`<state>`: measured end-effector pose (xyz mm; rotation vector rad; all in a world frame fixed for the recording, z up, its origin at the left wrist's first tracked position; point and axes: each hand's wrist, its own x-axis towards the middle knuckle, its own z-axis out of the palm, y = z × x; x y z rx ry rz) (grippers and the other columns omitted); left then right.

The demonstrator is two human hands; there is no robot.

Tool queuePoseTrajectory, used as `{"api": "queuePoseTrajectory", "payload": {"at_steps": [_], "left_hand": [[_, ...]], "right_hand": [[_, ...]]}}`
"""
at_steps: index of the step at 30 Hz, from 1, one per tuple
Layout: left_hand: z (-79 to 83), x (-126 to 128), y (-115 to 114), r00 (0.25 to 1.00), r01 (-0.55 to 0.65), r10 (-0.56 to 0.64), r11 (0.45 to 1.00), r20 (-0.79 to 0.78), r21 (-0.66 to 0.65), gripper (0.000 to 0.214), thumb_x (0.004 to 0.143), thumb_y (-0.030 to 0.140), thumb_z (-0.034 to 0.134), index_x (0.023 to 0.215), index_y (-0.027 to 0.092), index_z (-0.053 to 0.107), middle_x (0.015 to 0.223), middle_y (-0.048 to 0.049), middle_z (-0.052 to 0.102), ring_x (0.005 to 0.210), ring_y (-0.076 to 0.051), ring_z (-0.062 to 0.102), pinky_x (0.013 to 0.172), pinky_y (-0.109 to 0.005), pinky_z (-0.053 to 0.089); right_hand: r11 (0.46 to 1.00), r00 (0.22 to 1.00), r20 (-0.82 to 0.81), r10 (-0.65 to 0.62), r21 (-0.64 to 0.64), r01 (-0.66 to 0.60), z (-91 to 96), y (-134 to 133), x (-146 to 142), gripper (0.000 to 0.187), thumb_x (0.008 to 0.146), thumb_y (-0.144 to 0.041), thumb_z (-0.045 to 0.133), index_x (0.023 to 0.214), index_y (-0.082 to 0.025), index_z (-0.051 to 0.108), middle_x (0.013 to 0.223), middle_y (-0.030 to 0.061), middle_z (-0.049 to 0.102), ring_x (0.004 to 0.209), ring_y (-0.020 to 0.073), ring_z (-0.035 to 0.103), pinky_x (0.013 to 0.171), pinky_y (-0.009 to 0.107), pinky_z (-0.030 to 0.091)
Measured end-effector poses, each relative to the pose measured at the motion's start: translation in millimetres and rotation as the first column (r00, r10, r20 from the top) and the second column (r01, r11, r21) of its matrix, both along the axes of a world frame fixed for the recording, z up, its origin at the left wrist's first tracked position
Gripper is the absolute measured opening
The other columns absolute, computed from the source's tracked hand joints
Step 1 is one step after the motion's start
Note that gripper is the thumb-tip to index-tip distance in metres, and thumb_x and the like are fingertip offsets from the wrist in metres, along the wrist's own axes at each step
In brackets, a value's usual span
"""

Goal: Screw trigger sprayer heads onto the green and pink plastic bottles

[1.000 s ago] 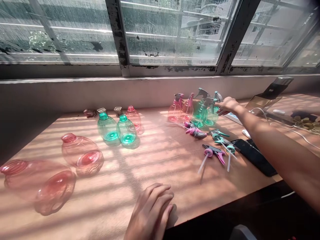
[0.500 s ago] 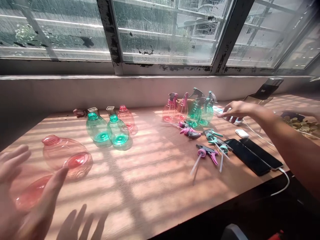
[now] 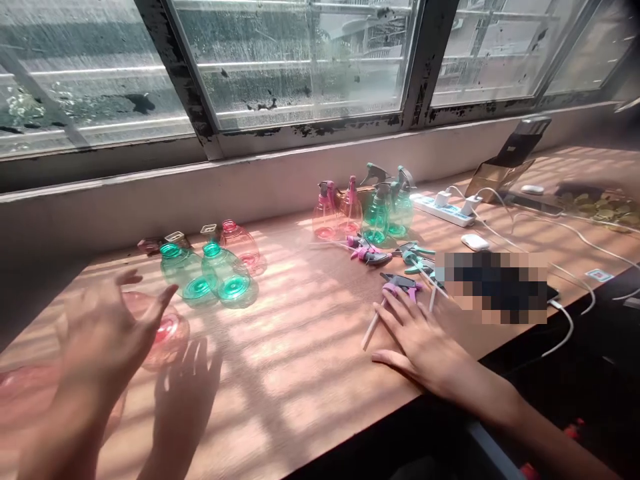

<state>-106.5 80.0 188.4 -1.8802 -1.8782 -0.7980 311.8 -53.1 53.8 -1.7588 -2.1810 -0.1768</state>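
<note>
My left hand (image 3: 107, 340) hovers open, fingers spread, above a pink bottle (image 3: 167, 330) lying on the wooden table (image 3: 300, 360). My right hand (image 3: 417, 337) lies flat and open on the table, its fingertips reaching a pink spray head (image 3: 397, 287) with a white tube. More loose pink and teal spray heads (image 3: 395, 253) lie just beyond it. Two capless teal bottles (image 3: 207, 277) and a pink one (image 3: 240, 243) stand at centre left. Several assembled pink and teal spray bottles (image 3: 363, 210) stand by the wall.
Phones (image 3: 500, 287) lie at the right edge of the table with a charging cable. A white power strip (image 3: 443, 207), an earbud case (image 3: 474, 241) and a brown stand (image 3: 500, 177) sit farther right. Another pink bottle (image 3: 20, 393) lies at far left.
My right hand has come back from the power strip to lie flat by the pink spray head. My left hand has moved up over the lying pink bottle. The view has shifted.
</note>
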Motion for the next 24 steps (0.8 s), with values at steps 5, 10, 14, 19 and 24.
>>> {"api": "queuePoseTrajectory", "payload": {"at_steps": [5,10,14,19,24], "left_hand": [[-2.3,5.5,-9.8,0.984,-0.129,0.129,0.992,0.122,-0.010,0.091,0.091,0.070,0.064,0.153,0.007,0.043,0.160,-0.0246,0.043,0.147,-0.048,0.043,0.117,-0.063,0.042],[-11.0,1.9,-18.3,0.980,-0.181,0.190,0.973,0.056,-0.146,0.077,0.093,0.054,0.063,0.151,0.007,0.048,0.135,-0.0192,0.066,0.139,-0.049,0.051,0.111,-0.063,0.049],[-22.5,19.1,-47.8,0.989,-0.043,0.063,0.987,0.131,-0.154,0.084,0.088,0.064,0.059,0.151,0.009,0.048,0.125,-0.0183,0.068,0.134,-0.047,0.053,0.109,-0.062,0.051],[-41.1,61.2,-99.4,0.933,0.107,-0.065,0.989,0.355,-0.100,0.085,0.083,0.076,0.061,0.145,0.019,0.055,0.127,-0.0156,0.064,0.130,-0.045,0.056,0.111,-0.066,0.047],[-64.7,99.4,-110.2,0.814,0.290,-0.196,0.953,0.547,-0.090,0.081,0.081,0.065,0.073,0.146,0.024,0.047,0.134,-0.0147,0.062,0.131,-0.043,0.058,0.111,-0.065,0.048]], "right_hand": [[0.994,0.981,-0.179,-0.075,0.064,0.087,-14.6,7.9,-14.3,0.065,0.102,-0.057,0.055,0.154,-0.017,0.051,0.171,0.0205,0.036,0.160,0.0404,0.027,0.128,0.067,0.023],[0.997,0.964,-0.265,-0.032,0.056,0.049,-8.8,5.5,-16.9,0.046,0.104,-0.038,0.054,0.147,-0.022,0.057,0.170,0.0147,0.040,0.160,0.0376,0.028,0.129,0.064,0.027],[0.999,0.967,-0.254,-0.018,0.034,0.028,-4.2,4.3,-16.3,0.044,0.104,-0.033,0.054,0.146,-0.020,0.059,0.166,0.0164,0.047,0.158,0.0368,0.033,0.129,0.063,0.027],[0.999,0.961,-0.276,0.023,-0.019,-0.029,2.1,5.4,-14.8,0.044,0.105,-0.028,0.054,0.146,-0.015,0.060,0.166,0.0198,0.045,0.159,0.0385,0.031,0.129,0.066,0.023],[0.994,0.944,-0.318,0.089,-0.027,-0.103,6.9,6.2,-12.4,0.047,0.104,-0.025,0.054,0.149,-0.011,0.056,0.167,0.0226,0.043,0.159,0.0378,0.031,0.129,0.067,0.022]]}}
